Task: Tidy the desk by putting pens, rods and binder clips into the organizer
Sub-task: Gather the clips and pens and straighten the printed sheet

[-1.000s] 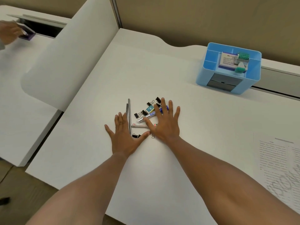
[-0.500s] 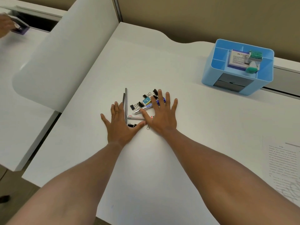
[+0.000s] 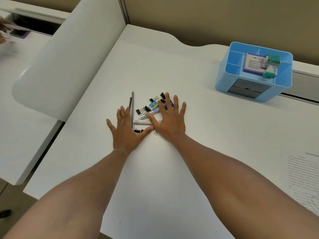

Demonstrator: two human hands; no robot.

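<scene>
Smooth matt white laminate desk (image 3: 198, 104). Glossy light-blue plastic organizer (image 3: 224, 78). Two thin dark metal rods (image 3: 132, 104), dull sheen. Black metal binder clips (image 3: 140, 111). Silver glossy-barrelled pen (image 3: 146, 115). Printed white paper sheet (image 3: 303, 176), matt.

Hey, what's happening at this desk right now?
A person has both hands flat on a white desk over a small pile of stationery. The left hand lies beside two dark rods; the right hand covers part of the pens and binder clips. Neither hand grips anything. The blue organizer stands apart at the far right, and nothing from the pile is in it yet.
</scene>
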